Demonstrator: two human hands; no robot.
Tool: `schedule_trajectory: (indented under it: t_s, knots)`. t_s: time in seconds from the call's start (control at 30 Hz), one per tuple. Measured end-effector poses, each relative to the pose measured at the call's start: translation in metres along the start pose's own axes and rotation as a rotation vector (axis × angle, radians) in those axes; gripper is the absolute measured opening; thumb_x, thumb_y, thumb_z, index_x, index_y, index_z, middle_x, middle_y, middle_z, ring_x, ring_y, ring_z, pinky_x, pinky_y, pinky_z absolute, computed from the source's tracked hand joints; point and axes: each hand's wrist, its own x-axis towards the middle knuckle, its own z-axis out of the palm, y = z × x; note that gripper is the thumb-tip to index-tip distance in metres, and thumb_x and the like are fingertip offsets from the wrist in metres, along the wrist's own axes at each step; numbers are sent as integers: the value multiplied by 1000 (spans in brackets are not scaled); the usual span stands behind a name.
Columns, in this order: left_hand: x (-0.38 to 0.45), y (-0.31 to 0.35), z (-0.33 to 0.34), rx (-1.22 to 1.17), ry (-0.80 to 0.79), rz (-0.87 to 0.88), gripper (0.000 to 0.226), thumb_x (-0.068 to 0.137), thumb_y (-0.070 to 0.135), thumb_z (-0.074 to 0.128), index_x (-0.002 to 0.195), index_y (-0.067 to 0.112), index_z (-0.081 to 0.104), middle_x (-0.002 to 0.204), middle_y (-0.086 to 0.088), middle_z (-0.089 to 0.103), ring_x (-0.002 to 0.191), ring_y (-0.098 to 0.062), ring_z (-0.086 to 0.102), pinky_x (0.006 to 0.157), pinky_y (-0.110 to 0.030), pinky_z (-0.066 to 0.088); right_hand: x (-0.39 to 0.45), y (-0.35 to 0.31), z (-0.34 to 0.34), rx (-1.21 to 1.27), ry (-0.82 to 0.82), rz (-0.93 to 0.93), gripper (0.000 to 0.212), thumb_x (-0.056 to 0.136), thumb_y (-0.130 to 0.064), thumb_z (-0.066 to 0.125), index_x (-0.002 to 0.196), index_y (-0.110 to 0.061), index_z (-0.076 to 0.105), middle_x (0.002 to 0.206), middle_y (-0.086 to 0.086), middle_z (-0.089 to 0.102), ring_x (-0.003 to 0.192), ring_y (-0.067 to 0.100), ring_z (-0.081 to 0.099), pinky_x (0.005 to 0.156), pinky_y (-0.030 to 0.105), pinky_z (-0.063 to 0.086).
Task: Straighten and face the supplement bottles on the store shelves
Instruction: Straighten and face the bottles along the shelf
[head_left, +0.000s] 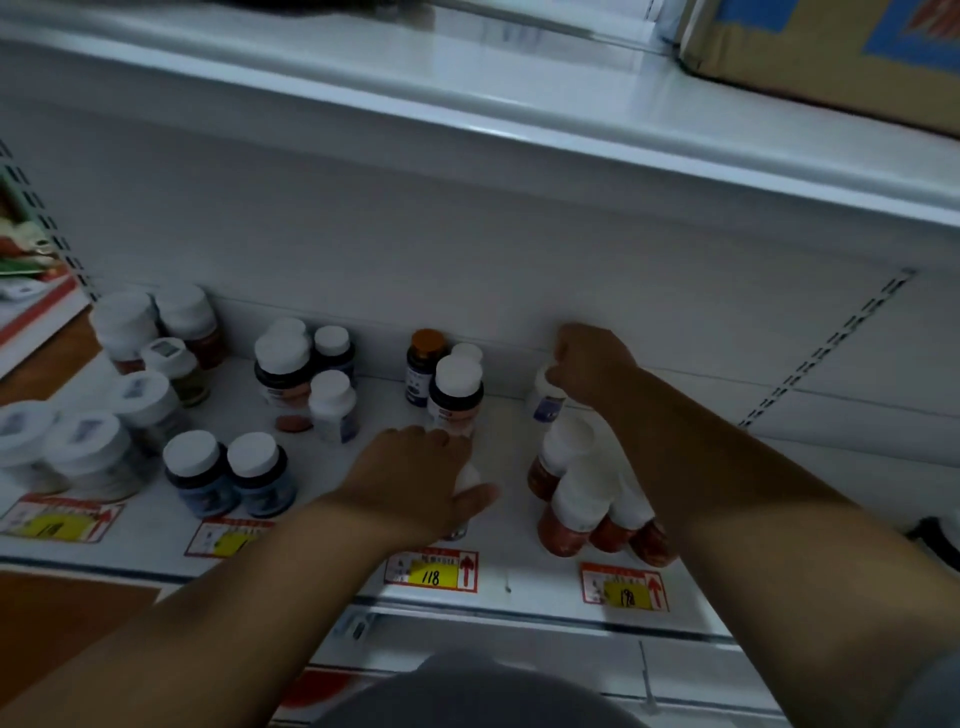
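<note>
Along the front edge of the white metal store shelf (519, 582) sit red and yellow price labels (432, 571). Just behind them, the left hand (415, 480) curls over a white-capped bottle (467, 480), mostly hidden. To its right stands a cluster of white-capped reddish bottles (576, 499). Bare shelf lies between them. Near the back wall, the right hand (589, 364) pinches the cap of a white bottle with a blue label (545, 402). More white-capped bottles (228, 467) crowd the left side.

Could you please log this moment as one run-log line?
left hand: grips front bottle | right hand: grips rear bottle | shelf: facing unfinished
</note>
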Motion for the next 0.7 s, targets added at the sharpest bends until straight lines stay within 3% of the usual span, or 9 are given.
schedule_trajectory:
  t_s: [0.1,0.23,0.33,0.4,0.53,0.7]
  knots:
    - [0,-1,2,1,-5,4,80,82,81,22,138,27,40,129,3,56,110,-20,53,89,-35,42,-17,-6,-11,99,85,7,37,87,-27,61,119,-9,55,120,14,58,108,31,56,80,29,40]
    - [-1,-4,2,29,-22,59,82,78,83,35,136,25,37,127,2,54,107,-21,52,86,-35,41,-54,-25,-30,136,244,-29,34,92,-27,50,121,-10,52,121,13,50,103,30,54,83,36,47]
    - [0,-6,-4,13,-32,108,85,77,82,40,139,23,33,132,0,50,111,-22,50,92,-36,39,-92,-40,-35,176,391,-147,28,91,-32,40,98,-9,55,103,8,53,93,25,51,77,31,42]
    - [0,-6,-6,4,-39,146,86,77,81,41,140,24,32,133,0,49,113,-23,49,94,-37,38,-118,-50,-30,155,377,-183,32,88,-36,35,87,-10,53,94,8,55,88,26,51,75,29,39]
    - [-3,-6,-2,36,-63,213,70,84,66,49,136,24,32,128,-1,51,110,-24,50,91,-37,37,-156,-70,-9,208,236,26,37,89,-31,57,119,-10,57,118,9,46,96,29,56,82,33,46]
    - [-4,-14,0,65,-57,249,61,88,57,50,134,20,35,125,-4,53,104,-26,53,83,-35,38,-169,-79,30,224,110,115,40,89,-29,58,123,-7,55,120,14,46,97,34,57,83,37,46]
